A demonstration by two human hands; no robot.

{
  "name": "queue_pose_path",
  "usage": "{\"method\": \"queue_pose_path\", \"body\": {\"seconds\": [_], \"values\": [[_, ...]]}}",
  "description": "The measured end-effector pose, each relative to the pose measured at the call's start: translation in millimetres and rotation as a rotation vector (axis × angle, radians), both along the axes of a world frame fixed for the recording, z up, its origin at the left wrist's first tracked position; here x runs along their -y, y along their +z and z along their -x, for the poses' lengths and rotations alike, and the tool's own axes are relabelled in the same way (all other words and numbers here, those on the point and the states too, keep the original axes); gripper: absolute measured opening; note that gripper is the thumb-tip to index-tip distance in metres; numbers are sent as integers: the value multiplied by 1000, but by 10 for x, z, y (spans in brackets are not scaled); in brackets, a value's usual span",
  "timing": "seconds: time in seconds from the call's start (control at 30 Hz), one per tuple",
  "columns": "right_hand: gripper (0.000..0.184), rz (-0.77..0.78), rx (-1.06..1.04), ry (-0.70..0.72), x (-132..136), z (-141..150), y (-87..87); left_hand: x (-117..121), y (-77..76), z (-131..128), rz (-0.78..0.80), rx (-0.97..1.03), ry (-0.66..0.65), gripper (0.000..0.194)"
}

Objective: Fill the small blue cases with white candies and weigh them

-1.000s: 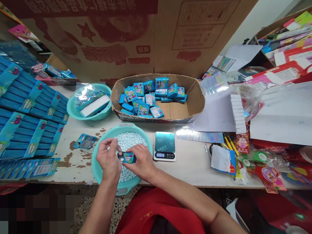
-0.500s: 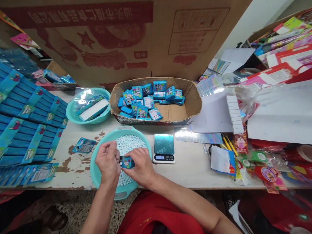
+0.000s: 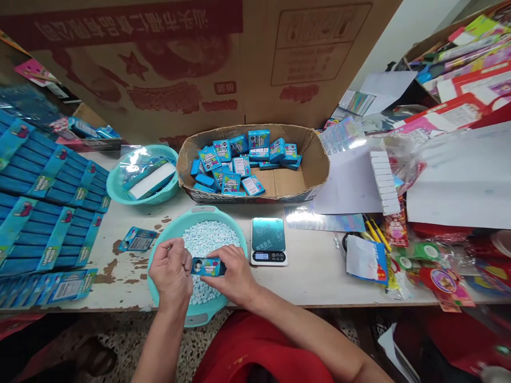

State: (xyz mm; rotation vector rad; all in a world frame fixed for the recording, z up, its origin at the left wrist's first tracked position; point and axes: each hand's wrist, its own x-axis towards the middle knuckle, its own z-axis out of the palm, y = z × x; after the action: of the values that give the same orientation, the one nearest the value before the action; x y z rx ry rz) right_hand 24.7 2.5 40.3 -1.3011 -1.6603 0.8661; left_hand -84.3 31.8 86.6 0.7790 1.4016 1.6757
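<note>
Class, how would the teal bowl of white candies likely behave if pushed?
The bowl would probably keep its shape, as its rim looks like stiff plastic. The many loose candies inside would likely shift and add weight. Its near handle juts past the table edge, so a push that way might tip it.

on the counter (image 3: 311, 287), a basin (image 3: 238, 230) of candies (image 3: 209, 232) sits left of a digital scale (image 3: 269, 242); behind both, a cardboard tray (image 3: 297, 181) holds candy boxes (image 3: 230, 182), a second basin (image 3: 115, 186) on its left.
</note>
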Motion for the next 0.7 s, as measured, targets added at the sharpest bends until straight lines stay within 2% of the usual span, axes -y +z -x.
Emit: {"method": "queue_pose_path", "body": {"seconds": [0.23, 0.43, 0.6, 0.7], "values": [[37, -11, 64, 26, 51, 41, -2, 27, -107, -60, 0, -164, 62, 22], [36, 8, 28, 16, 30, 57, -29, 35, -109, -98, 2, -134, 60, 23], [38, 72, -140, 2, 30, -38, 49, 9, 36, -71, -30, -40, 35, 25], [37, 124, -321, -18, 127, -286, 192, -50, -27, 115, -39, -94, 79, 25]]}}
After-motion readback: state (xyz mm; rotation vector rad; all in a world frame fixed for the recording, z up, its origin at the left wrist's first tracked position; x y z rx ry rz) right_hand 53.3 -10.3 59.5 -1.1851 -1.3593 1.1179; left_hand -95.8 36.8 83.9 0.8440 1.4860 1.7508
